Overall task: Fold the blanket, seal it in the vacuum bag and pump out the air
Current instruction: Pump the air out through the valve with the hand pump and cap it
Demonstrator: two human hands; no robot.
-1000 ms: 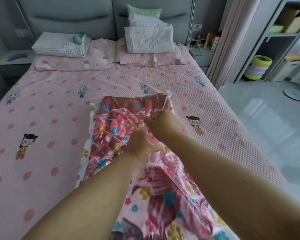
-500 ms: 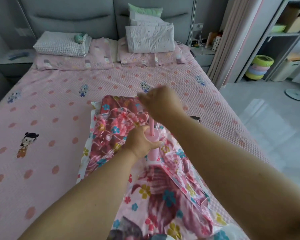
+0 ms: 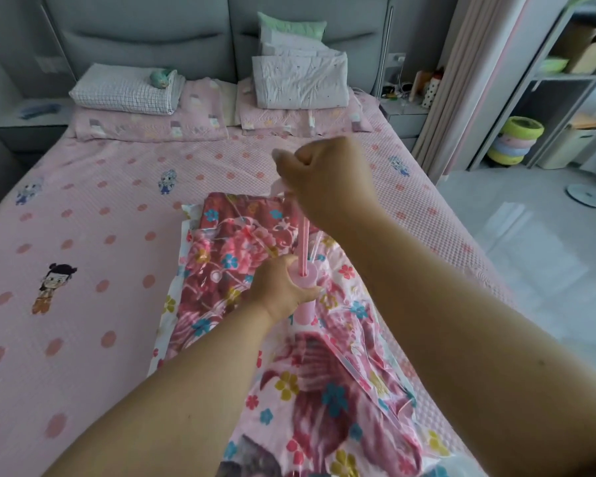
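Right hand (image 3: 327, 180) has pulled the pump (image 3: 305, 287) handle higher; left hand (image 3: 283, 287) grip stays clamped on it.

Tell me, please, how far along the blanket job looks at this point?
Done: the blanket lies folded inside the bag on the bed. In hand: the left hand steadies the pump on the bag while the right hand has its handle drawn up. Left: the bag looks loose and crinkled, so more pumping.

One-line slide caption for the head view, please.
Left hand steadies the pink pump on the bagged floral blanket while right hand holds its plunger raised.
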